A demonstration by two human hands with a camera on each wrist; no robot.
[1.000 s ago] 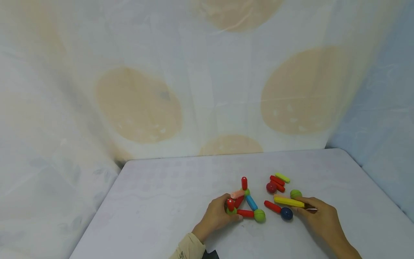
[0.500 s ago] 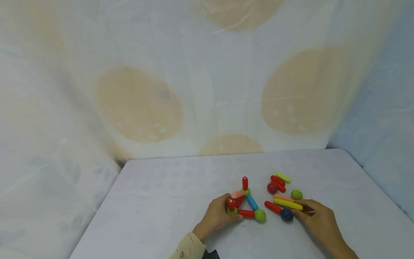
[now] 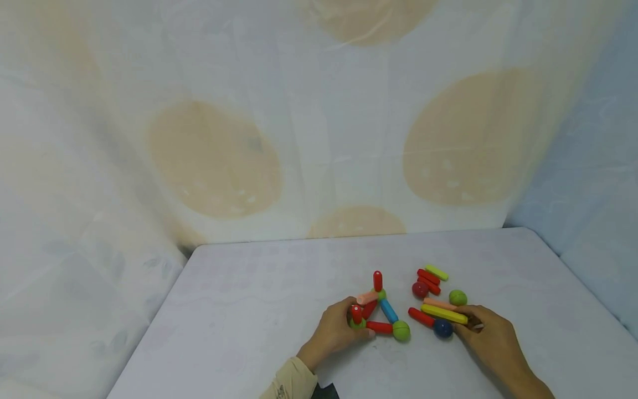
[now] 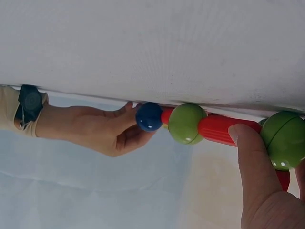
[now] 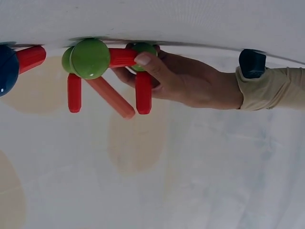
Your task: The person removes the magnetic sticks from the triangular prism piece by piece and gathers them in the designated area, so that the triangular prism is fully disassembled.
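A triangle of toy sticks and balls lies on the white table [image 3: 249, 332]: a blue stick [image 3: 389, 311], a red stick [image 3: 380, 327] and green balls [image 3: 401, 330]. My left hand [image 3: 359, 322] grips its near-left corner, a green ball [image 4: 285, 138] with an upright red stick [image 3: 356, 314]; its thumb [image 4: 252, 157] presses the red stick [image 4: 219, 130]. My right hand [image 3: 466, 321] pinches the near end of a yellow stick [image 3: 443, 313], which lies beside a blue ball [image 3: 442, 328] and a red stick [image 3: 421, 317].
Loose pieces lie behind the yellow stick: a peach stick [image 3: 438, 303], a green ball [image 3: 457, 297], a red ball [image 3: 420, 288], two red sticks [image 3: 428, 277] and a lime stick [image 3: 436, 272]. A spotted curtain [image 3: 214, 160] hangs behind the table.
My right hand has drawn the yellow stick slightly toward me, which uncovers the peach stick behind it. My left hand and the triangle stay where they were.
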